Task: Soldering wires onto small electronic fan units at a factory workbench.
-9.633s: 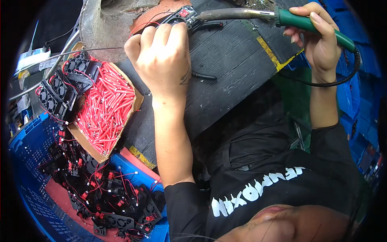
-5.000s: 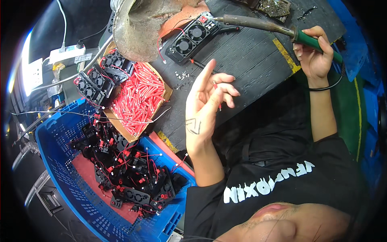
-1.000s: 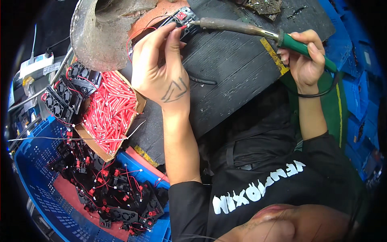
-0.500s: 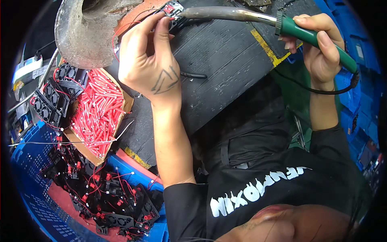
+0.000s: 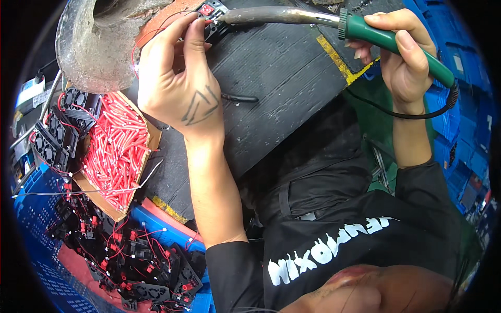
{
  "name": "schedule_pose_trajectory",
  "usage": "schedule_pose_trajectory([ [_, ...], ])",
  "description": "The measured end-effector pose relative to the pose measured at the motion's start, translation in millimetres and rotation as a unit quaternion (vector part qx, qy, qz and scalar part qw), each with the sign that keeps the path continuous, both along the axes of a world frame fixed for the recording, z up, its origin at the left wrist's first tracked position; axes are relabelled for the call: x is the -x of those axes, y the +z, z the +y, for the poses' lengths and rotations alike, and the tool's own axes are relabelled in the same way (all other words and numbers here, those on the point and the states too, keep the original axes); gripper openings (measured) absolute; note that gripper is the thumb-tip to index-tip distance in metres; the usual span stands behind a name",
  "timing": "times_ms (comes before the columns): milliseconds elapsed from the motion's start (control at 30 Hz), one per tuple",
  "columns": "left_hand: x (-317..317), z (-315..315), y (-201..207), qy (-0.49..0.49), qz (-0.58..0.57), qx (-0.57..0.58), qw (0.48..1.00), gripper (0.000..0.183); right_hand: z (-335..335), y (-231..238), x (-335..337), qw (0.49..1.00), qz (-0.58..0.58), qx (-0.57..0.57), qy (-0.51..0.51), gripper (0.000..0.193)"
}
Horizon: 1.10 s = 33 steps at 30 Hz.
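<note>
My right hand (image 5: 404,65) grips the green handle of a soldering iron (image 5: 279,14), its long metal barrel pointing left. The iron's tip meets a small black plastic part (image 5: 214,34) with a red component (image 5: 207,9) on it, at the top of the work surface. My left hand (image 5: 180,86) is closed in a pinch beside that part. Between thumb and forefinger is a red wire, its end close to the iron's tip. A thin red lead (image 5: 134,52) loops out behind the left hand. The exact joint is too small to make out.
A cardboard box (image 5: 153,136) of short red wires stands left, beside black fan parts (image 5: 52,128). Below, a blue crate (image 5: 47,266) holds several black parts with red leads. A dirty grey funnel-shaped hood (image 5: 96,65) hangs upper left. A black rod-like piece (image 5: 240,97) lies on the dark surface (image 5: 276,78).
The whole view has shifted slightly, so everything sits a little farther left. Both hands keep their grips, and the iron's tip stays at the black part.
</note>
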<state>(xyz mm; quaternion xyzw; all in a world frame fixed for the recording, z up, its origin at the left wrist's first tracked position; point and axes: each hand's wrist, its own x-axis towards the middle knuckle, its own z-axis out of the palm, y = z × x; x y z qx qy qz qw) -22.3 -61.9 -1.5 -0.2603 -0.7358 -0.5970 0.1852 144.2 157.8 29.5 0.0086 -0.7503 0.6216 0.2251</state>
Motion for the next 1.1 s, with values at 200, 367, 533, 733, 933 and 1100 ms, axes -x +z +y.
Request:
schedule_pose_trajectory([
  [200,1,1,-1,-0.002,0.003,-0.003,1.0,0.007,1,0,0,1.0,0.011,-0.012,0.006,0.037],
  [367,2,0,-2,0.007,0.015,0.004,1.0,0.007,-1,0,-1,1.0,0.009,-0.017,-0.001,0.037],
  [533,3,-1,-2,0.008,0.007,0.003,1.0,0.008,-4,2,0,1.0,0.005,-0.021,0.003,0.036],
  [733,-5,1,4,-0.008,-0.02,-0.003,1.0,0.012,-5,6,0,1.0,-0.015,-0.024,-0.008,0.035],
  [933,-6,1,4,-0.004,-0.032,-0.003,0.999,0.013,-5,7,0,0.999,-0.022,-0.039,0.0,0.034],
  [1100,4,1,-3,0.006,0.032,0.002,0.999,0.013,-22,17,10,0.999,-0.021,-0.046,-0.009,0.035],
])
